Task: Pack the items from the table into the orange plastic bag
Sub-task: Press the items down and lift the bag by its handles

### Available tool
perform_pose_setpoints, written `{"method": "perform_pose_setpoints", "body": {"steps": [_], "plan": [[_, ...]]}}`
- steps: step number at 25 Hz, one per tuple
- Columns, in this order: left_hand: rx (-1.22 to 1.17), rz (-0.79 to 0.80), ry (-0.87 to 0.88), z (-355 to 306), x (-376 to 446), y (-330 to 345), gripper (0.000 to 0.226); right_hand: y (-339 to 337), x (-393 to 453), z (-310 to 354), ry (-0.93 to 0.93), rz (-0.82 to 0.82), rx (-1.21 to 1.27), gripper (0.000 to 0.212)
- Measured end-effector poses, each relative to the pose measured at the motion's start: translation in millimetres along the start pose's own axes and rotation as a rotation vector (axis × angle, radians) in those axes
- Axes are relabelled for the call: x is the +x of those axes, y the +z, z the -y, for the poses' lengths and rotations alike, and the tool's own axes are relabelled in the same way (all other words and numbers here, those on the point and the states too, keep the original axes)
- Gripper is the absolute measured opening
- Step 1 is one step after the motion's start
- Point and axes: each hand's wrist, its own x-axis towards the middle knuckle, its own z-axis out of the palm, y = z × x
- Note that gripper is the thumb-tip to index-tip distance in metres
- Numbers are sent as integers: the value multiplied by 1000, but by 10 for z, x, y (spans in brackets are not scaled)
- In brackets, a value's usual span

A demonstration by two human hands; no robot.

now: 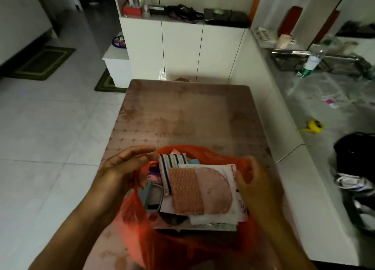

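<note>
The orange plastic bag (142, 225) sits open on the near end of the brown patterned table (188, 111). Inside it lie a pink sponge pack (203, 190) on top, a striped cloth (170, 164) behind it, a grey-framed item (152, 196) at the left and flat packets underneath. My left hand (123, 168) hovers at the bag's left rim with fingers spread, and an orange handle strip runs beside its palm. My right hand (255, 186) grips the bag's right rim beside the sponge pack.
White cabinets (182, 52) stand behind the table, with clutter on their top. To the right, a white ledge holds a plastic bottle (312, 60), a metal rack, a yellow tape measure (315, 125) and a black bag (355, 154). Tiled floor with green mats lies on the left.
</note>
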Motion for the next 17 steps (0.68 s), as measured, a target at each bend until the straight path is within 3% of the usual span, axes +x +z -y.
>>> {"method": "perform_pose_setpoints", "body": {"steps": [1, 3, 4, 6, 8, 9, 12, 13, 17], "plan": [[9, -17, -1, 3, -2, 13, 28, -70, 88, -205, 67, -17, -101, 68], [30, -37, 2, 11, -11, 51, 31, -95, 207, -565, 227, 214, -210, 89], [35, -40, 4, 12, -12, 70, 32, -62, 217, -686, 267, 350, -160, 81], [48, -43, 8, 19, -10, 98, 32, 8, 186, -819, 235, 479, 30, 35], [61, -56, 11, 21, -7, 94, 32, -71, 197, -863, 276, 357, 236, 7], [63, -61, 12, 24, 0, 74, 33, -173, 253, -868, 347, 294, 412, 5], [51, -57, 16, 38, 16, 52, 34, -491, 413, -757, 515, 308, 1061, 25], [34, -54, 21, 35, 24, 52, 34, -554, 437, -691, 526, 339, 1154, 27], [27, -83, 24, 8, 66, 63, 31, -645, 475, -297, 443, 307, 1131, 20]]}}
